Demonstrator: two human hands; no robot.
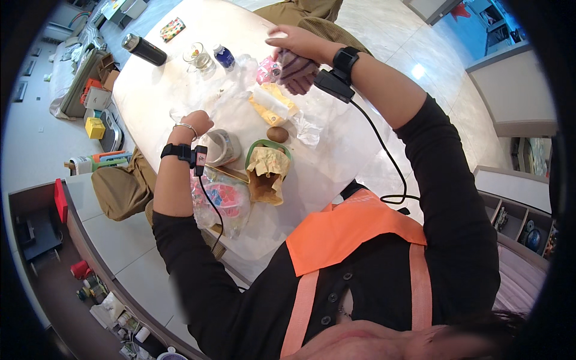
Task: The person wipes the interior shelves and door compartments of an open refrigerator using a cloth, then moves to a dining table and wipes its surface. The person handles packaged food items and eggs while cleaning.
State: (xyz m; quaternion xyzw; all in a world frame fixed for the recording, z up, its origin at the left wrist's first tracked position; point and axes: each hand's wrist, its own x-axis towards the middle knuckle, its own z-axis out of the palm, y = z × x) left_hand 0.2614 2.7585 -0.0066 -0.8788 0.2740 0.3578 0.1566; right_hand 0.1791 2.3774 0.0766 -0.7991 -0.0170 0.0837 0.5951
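My right hand (303, 44) is over the table's far right edge, holding a bunched purple-striped cloth (298, 72) that hangs below the palm. Beneath it lies a pink package (268, 70), partly covered by the cloth. My left hand (199, 121) is curled into a fist at the left, beside thin clear plastic (178, 113); its palm side is hidden, so I cannot tell whether it grips the plastic. Just below that fist stands a clear plastic tub (221, 147). A yellow packet (272, 104) and a brown round fruit (277, 134) lie between my arms.
A green container (252, 151) holds an open brown paper bag (266, 175). Colourful plastic packaging (222, 200) lies near my left forearm. Farther back are a blue-labelled bottle (224, 57), a glass mug (202, 60), a black thermos (145, 50) and a patterned pouch (173, 30). A cable hangs from each wrist.
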